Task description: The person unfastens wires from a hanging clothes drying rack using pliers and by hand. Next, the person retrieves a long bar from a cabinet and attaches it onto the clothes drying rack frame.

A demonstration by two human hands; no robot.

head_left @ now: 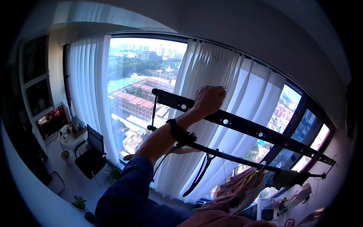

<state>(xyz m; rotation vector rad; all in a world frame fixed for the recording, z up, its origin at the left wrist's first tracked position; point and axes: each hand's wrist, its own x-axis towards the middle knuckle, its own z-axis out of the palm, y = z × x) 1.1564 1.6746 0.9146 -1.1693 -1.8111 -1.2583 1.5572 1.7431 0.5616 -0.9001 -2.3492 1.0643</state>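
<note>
My left hand (210, 100) is raised and closed in front of a black bar with round holes, part of a hanging clothes-drying rack (242, 127). A thin wire with a small loop (225, 89) comes out at its fingertips. A black band with a small device (180, 134) sits on this wrist. Below it, a strip of skin, seemingly my right hand (185, 150), shows beside the rack's lower rod (230, 159), mostly hidden behind the left forearm; I cannot tell what its fingers do. A black hanger (200, 174) hangs from the rod, with reddish clothes (242, 189) further right.
White curtains (204, 64) hang along tall windows overlooking buildings and trees. At the lower left are a black chair (92, 155), a small round table (72, 140) and potted plants (79, 202). Dark small garments (289, 178) hang near the rod's right end.
</note>
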